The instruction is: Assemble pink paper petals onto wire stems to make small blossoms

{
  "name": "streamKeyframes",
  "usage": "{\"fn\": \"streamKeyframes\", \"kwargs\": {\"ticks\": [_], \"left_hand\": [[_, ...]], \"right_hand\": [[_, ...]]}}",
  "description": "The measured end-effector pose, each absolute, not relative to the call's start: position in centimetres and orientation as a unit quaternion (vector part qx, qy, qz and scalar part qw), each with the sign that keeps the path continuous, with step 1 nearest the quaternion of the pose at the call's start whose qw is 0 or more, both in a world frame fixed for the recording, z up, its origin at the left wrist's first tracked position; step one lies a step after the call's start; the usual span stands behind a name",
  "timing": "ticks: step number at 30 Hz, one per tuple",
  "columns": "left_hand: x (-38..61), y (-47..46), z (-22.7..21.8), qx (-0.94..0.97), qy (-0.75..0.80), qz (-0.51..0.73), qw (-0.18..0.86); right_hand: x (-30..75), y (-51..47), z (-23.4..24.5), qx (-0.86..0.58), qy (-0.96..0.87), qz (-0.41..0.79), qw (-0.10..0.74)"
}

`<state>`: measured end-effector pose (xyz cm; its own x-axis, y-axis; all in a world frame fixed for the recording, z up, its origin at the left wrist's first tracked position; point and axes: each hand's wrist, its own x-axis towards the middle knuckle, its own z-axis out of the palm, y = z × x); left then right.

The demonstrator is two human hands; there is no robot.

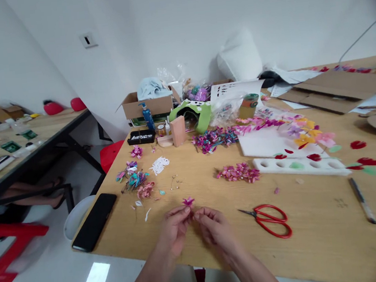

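Near the front edge of the wooden table, a small magenta artificial flower (188, 201) stands up from the fingertips of my left hand (176, 227), which pinches it at its base. Close beside it, my right hand (215, 229) has thumb and index finger pressed together just under the flower; whatever thin piece they hold is hidden. Red-handled scissors (273, 219) lie to the right of my right hand, blades pointing toward it. Left of my hands are a white petal-shaped piece (148, 214) and a bunch of salmon-pink flowers (145, 190).
A black phone (95, 222) rests at the left table edge. Pink flowers (238, 173) lie beyond my hands, near a white foam block with holes (301, 167). A brush pen (362, 200) lies far right. A blue pump bottle (147, 117) and cardboard box (129, 106) stand at the back.
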<state>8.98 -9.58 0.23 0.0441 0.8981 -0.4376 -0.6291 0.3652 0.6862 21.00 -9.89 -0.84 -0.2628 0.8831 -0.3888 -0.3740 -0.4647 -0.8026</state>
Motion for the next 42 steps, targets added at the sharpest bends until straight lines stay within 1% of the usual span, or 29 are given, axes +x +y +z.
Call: {"fn": "streamKeyframes", "kwargs": {"ticks": [9, 16, 18, 21, 23, 27, 33, 42], "left_hand": [[9.2, -9.8, -0.3, 0.135, 0.421, 0.509, 0.738], [9.6, -9.8, -0.1, 0.143, 0.401, 0.545, 0.723], [9.6, -9.8, -0.1, 0.142, 0.410, 0.550, 0.714], [9.6, -9.8, 0.0, 0.138, 0.423, 0.550, 0.707], [9.7, -9.9, 0.1, 0.144, 0.428, 0.547, 0.705], [10.0, -9.9, 0.3, 0.155, 0.419, 0.545, 0.709], [10.4, -9.8, 0.4, 0.135, 0.412, 0.551, 0.713], [10.6, -9.9, 0.2, 0.099, 0.398, 0.546, 0.731]], "right_hand": [[21.2, -10.0, -0.7, -0.439, -0.380, 0.680, 0.448], [21.8, -10.0, -1.8, -0.459, -0.447, 0.632, 0.436], [22.2, -10.0, -1.9, -0.474, -0.469, 0.595, 0.449], [22.9, -9.9, -1.7, -0.498, -0.526, 0.502, 0.473], [23.2, -9.9, -1.5, -0.508, -0.543, 0.470, 0.476], [23.0, -9.8, -1.1, -0.504, -0.535, 0.496, 0.462], [22.0, -9.7, -0.4, -0.457, -0.543, 0.534, 0.461], [21.7, -9.8, -0.6, -0.455, -0.531, 0.559, 0.446]]}}
